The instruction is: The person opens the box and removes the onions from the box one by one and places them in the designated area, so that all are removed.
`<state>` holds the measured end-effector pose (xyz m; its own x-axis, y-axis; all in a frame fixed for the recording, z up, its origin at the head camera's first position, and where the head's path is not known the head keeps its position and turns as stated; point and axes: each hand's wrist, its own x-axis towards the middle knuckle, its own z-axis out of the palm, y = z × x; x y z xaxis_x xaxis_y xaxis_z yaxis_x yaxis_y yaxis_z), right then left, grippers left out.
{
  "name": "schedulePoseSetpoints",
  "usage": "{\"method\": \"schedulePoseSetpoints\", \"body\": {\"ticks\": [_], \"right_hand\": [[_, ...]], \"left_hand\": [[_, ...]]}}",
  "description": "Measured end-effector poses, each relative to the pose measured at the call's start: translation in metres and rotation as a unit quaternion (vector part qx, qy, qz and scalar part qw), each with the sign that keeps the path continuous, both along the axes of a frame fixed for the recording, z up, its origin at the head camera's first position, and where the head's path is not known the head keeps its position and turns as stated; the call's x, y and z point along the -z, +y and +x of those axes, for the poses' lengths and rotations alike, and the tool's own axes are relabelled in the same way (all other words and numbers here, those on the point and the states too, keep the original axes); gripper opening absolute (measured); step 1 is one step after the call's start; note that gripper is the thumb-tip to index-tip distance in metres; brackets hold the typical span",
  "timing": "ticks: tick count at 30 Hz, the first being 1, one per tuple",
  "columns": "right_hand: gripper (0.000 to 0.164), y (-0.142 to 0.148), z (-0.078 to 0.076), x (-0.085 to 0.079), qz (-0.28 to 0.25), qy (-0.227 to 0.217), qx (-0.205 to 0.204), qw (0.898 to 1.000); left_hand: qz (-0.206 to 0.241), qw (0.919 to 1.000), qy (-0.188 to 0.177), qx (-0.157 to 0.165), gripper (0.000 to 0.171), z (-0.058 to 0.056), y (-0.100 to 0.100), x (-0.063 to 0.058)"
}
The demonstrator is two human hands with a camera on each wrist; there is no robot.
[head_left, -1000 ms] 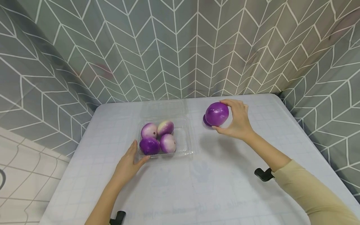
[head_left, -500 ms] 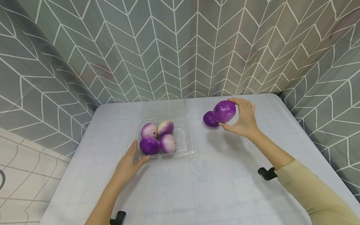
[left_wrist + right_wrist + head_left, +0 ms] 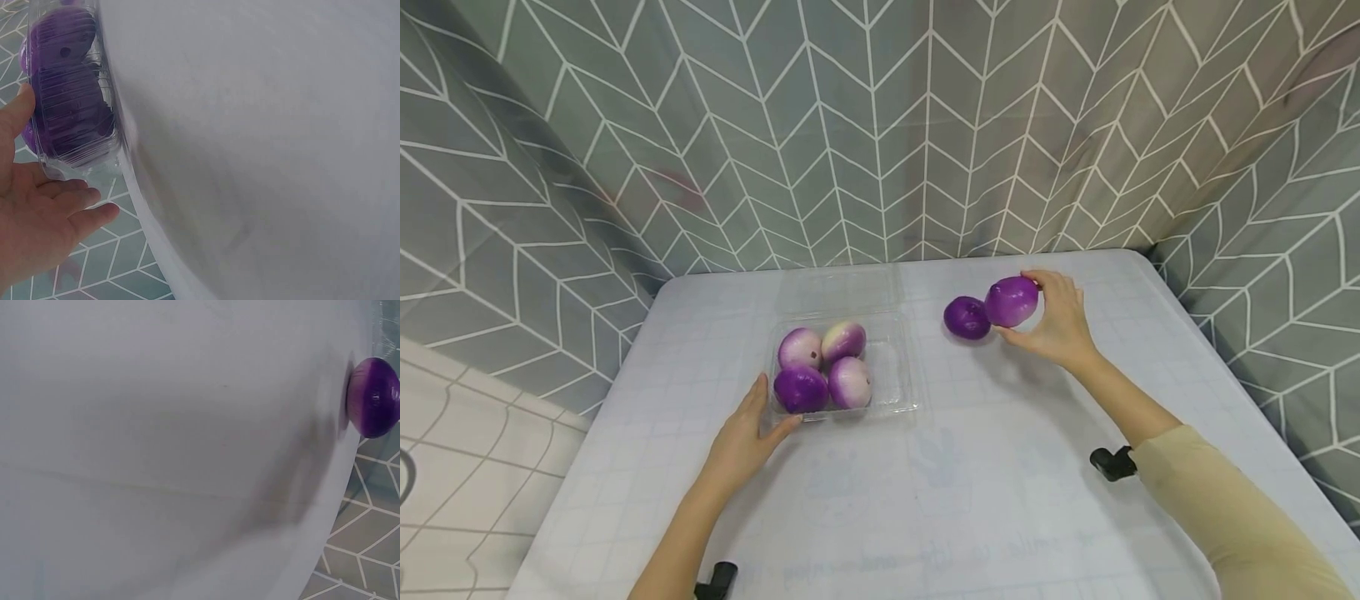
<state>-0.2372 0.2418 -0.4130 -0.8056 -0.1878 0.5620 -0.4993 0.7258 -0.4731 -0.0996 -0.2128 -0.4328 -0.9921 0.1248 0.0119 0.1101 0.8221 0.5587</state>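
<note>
In the head view my right hand (image 3: 1056, 321) pinches a glossy red onion (image 3: 1011, 301) between thumb and fingers, at the table's back right. Just left of it, a darker red onion (image 3: 966, 317) lies on the table, the two overlapping in view. My left hand (image 3: 741, 442) rests against the near left corner of a clear plastic clamshell box (image 3: 891, 375), thumb along the front, fingers at the left side. Several red onions (image 3: 800, 389) sit in the box's left part. In the left wrist view, the left hand's fingers (image 3: 78, 215) are extended beside the box.
The box's transparent lid (image 3: 838, 289) is folded back towards the rear edge. A white cloth covers the table (image 3: 880, 500). Grey curtains (image 3: 880, 125) with white chevron lines hang behind and at both sides.
My right hand has carried its onion rightward and then lowered it slightly, uncovering more of the onion lying beside it. The left hand and box have stayed in place.
</note>
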Motion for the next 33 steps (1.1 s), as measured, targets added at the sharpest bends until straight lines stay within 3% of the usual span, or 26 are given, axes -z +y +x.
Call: {"method": "schedulePoseSetpoints", "body": {"ticks": [9,16,23,33], "right_hand": [[0.090,0.004,-0.005,0.021,0.047,-0.091,0.055,0.993],[0.091,0.004,-0.005,0.031,0.048,-0.154,0.080,0.984],[0.097,0.005,-0.003,0.031,0.043,-0.246,0.089,0.964],[0.101,0.009,-0.002,0.032,0.058,-0.263,0.077,0.960]], "left_hand": [[0.002,1.0000,-0.003,-0.002,0.096,0.000,-0.001,-0.001],[0.006,0.9999,-0.007,-0.005,0.097,0.000,-0.001,0.000],[0.006,1.0000,-0.007,-0.003,0.096,0.000,0.000,0.000],[0.007,0.9999,-0.013,-0.006,0.094,0.000,0.000,0.000]]}}
